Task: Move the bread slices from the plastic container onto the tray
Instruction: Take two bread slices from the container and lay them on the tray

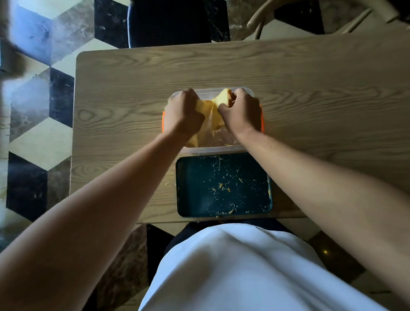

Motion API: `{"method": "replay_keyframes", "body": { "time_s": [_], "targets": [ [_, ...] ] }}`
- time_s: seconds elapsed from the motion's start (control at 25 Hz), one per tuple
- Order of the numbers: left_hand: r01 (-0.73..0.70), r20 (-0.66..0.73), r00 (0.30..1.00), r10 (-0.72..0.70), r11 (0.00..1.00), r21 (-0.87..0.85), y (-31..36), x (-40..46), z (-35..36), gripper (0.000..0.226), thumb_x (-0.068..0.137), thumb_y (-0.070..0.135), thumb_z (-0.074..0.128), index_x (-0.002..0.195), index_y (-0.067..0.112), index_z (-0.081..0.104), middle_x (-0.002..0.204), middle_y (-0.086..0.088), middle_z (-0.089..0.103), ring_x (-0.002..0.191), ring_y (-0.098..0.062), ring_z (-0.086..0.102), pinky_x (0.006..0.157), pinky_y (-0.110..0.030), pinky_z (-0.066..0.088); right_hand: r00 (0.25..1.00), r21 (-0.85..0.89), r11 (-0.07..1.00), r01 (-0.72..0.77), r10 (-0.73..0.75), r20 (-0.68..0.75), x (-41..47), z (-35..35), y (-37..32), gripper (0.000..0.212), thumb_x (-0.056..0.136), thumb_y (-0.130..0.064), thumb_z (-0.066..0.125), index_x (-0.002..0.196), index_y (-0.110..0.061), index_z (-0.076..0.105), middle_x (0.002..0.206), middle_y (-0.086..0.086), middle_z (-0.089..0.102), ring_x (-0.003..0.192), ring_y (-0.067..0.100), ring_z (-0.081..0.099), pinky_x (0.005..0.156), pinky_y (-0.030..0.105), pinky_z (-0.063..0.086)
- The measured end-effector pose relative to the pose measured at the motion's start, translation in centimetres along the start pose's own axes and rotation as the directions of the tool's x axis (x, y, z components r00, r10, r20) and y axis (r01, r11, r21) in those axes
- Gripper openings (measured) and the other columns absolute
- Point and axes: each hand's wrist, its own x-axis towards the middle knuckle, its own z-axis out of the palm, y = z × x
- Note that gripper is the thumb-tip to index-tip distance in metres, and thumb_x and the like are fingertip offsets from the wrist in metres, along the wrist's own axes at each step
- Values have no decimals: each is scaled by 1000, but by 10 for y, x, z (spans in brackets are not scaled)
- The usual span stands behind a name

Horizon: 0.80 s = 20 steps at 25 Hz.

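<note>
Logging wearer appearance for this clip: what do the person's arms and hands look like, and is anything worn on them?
Both forearms are bare from the frame edge down to the wrists; no sleeves reach into view. The left hand and right hand carry no gloves, and no watch, bracelet or ring is visible. The only clothing seen is a white garment over the torso, with dark fabric just above it.

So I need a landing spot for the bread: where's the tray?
The dark rectangular tray lies at the wooden table's near edge, against the clear plastic container's near side.
</note>
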Motion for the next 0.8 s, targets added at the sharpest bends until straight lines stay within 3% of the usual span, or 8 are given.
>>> {"method": "replay_keyframes", "body": {
  "time_s": [0.16,0.28,0.36,0.48,0.64,0.76,0.8],
  "targets": [
    [31,-78,995,-62,936,-350,-14,-22,-37,41,64,8,76,104,17,75,88,2,66,79,-14,60,62,-22,48,996,114,993,28,-18,-83,-23,-44,10,22,76,-34,66,92,-18,67,86,0,71,76,20,64,61,25,38],
    [95,1,991,-132,710,-698,-34,-58,-52,36,62,0,77,95,13,74,86,-6,69,76,-17,62,66,-34,55,997,210,977,45,-29,-77,-56,-72,33,26,75,-37,69,82,-13,64,75,-2,69,67,16,60,55,31,41],
    [164,103,985,-138,565,-808,-52,-87,-52,33,64,-2,78,90,18,75,85,-8,72,77,-19,66,66,-39,57,1000,337,941,14,-13,-4,-82,-89,55,19,78,-37,71,86,-20,69,78,-6,71,69,11,63,59,30,50],
    [280,271,958,-89,477,-833,-79,-134,-32,32,65,1,82,88,22,76,85,-3,76,78,-17,70,63,-33,58,986,414,902,-119,58,156,-122,-89,91,10,82,-34,73,92,-34,70,87,-10,75,84,12,73,67,29,58],
    [470,437,878,-197,536,-702,-98,-159,21,36,68,-2,82,98,14,73,95,-12,75,86,-25,69,67,-36,57,923,379,859,-344,235,304,-139,-56,127,15,87,-25,71,101,-27,66,103,1,74,97,22,70,84,39,57],
    [495,444,860,-253,629,-599,-102,-146,54,36,71,-2,82,101,13,69,96,-11,73,89,-26,69,69,-38,59,885,381,813,-440,322,336,-129,-33,131,40,90,-21,69,128,-12,59,107,-6,67,84,4,60,74,18,49],
    [501,444,856,-266,639,-584,-101,-141,62,35,72,-1,82,101,14,69,95,-10,73,89,-26,69,69,-37,59,872,391,791,-470,350,341,-124,-27,130,51,91,-21,69,137,-7,52,112,-4,64,88,4,58,77,17,47]
  ]
}}
